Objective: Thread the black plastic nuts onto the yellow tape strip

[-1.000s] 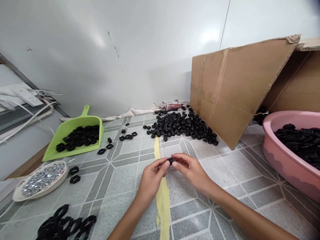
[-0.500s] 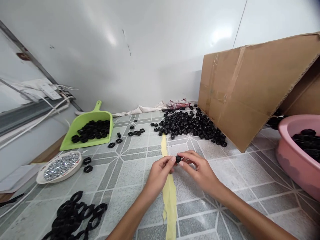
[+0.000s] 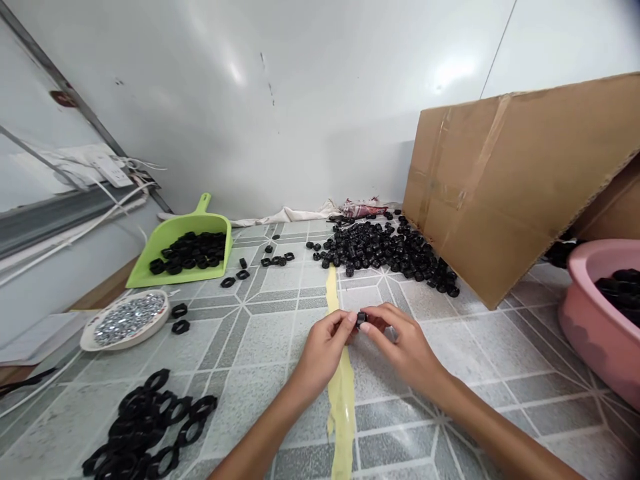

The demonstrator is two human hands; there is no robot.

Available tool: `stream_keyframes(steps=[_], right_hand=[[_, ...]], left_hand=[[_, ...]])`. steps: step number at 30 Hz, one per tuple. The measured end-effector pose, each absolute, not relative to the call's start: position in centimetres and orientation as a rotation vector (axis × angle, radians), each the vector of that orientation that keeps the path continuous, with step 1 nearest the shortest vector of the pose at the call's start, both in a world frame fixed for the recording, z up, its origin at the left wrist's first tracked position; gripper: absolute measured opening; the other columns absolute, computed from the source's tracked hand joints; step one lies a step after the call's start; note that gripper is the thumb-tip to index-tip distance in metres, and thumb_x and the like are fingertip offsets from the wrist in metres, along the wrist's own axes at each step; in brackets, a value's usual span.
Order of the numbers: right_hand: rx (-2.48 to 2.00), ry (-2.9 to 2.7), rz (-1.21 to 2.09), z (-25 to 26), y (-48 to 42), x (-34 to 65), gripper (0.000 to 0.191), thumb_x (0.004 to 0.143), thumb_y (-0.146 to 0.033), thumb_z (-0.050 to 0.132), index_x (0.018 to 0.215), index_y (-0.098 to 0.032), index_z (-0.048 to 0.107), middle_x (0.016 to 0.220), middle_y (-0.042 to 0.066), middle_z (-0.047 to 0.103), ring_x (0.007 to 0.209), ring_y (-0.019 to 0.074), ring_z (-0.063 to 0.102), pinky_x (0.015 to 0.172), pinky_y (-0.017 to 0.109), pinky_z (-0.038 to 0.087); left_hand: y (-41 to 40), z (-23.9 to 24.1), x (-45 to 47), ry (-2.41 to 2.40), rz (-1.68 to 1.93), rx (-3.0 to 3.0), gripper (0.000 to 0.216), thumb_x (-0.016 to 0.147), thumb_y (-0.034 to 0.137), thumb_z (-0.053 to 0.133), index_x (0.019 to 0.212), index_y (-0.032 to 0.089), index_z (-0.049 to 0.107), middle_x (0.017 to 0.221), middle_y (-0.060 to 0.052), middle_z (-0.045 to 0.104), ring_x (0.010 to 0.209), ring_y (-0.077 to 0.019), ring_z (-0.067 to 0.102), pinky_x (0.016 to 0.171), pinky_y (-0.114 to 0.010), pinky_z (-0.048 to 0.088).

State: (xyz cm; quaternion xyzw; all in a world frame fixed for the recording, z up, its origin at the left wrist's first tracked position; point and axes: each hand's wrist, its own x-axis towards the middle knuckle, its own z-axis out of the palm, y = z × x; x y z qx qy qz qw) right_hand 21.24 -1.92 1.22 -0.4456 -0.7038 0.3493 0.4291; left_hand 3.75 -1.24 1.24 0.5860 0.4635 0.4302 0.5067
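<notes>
My left hand (image 3: 323,350) and my right hand (image 3: 403,343) meet over the tiled surface, fingertips pinched together on one small black plastic part (image 3: 361,319). Both hands hover just above a strip of yellow tape (image 3: 341,393) that runs toward me. A pile of similar small black parts (image 3: 385,250) lies beyond my hands, in front of a tipped cardboard box (image 3: 505,180).
A green dustpan (image 3: 183,250) holds black rings at the left. A white dish of shiny metal pieces (image 3: 125,320) sits nearer. Black rings (image 3: 150,423) lie heaped at the lower left. A pink basin (image 3: 600,320) with black parts stands at the right edge.
The view has swung to the left, so everything has slid right in the picture. My hands stay pinched on the black part and have dropped slightly toward the tape.
</notes>
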Motion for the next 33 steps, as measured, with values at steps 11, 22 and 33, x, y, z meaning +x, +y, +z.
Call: stream_keyframes(steps=[11,22,33], right_hand=[[-1.248,-1.738,0.968,1.3,-1.8,21.2,0.046,0.101,-0.05,0.041,0.068,-0.019,0.051,0.066,-0.002,0.051,0.064,0.0139,0.048,0.062,0.028,0.035],[-1.094,-1.621,1.145,1.0,-1.1,21.6,0.033,0.096,-0.051,0.051,0.094,-0.02,0.062,0.085,0.002,0.062,0.079,0.0168,0.057,0.071,0.028,0.042],[-1.129,-1.531,1.193,0.4,-0.9,21.5,0.039,0.096,-0.055,0.049,0.095,-0.02,0.065,0.078,0.001,0.058,0.07,0.0157,0.055,0.066,0.028,0.041]], left_hand=[[-1.2,1.7,3.1,1.002,0.94,1.339,0.037,0.088,0.043,0.067,0.118,0.021,0.068,0.104,-0.008,0.069,0.098,-0.0217,0.061,0.084,-0.031,0.048],[-1.2,1.5,3.5,1.057,1.027,1.334,0.034,0.084,0.042,0.071,0.109,0.019,0.071,0.095,-0.007,0.071,0.087,-0.0199,0.063,0.083,-0.032,0.049],[-1.3,1.7,3.7,1.111,1.083,1.264,0.036,0.083,0.043,0.071,0.11,0.019,0.072,0.101,-0.009,0.074,0.095,-0.0236,0.066,0.086,-0.034,0.051]])
